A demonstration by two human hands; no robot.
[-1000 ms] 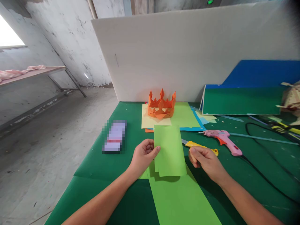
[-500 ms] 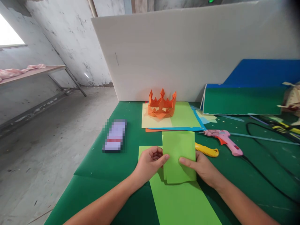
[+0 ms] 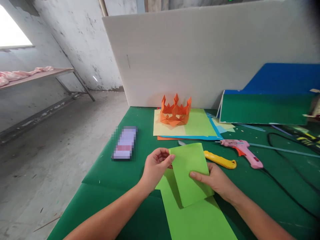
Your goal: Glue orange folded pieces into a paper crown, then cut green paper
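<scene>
Top end of that light-green rectangle of folded paper (image 3: 188, 163) has swung left since half a second ago, so it's tilted now. Left hand (image 3: 155, 168) pinches the upper left corner, thumb in front; right hand (image 3: 218, 180) has its thumb on the face near the lower right edge, other fingers mostly hidden behind. It's held above a flat light-green paper sheet (image 3: 200, 221) on the table. I'd guess uneven pinching could make the layers slip and leave a crooked crease. Long axis runs away from the person, far end leaning left, roughly toward the orange folded-paper crown (image 3: 174, 119). Yellow-handled cutter (image 3: 220, 160) lies just behind, pink glue gun (image 3: 243, 150) further right.
</scene>
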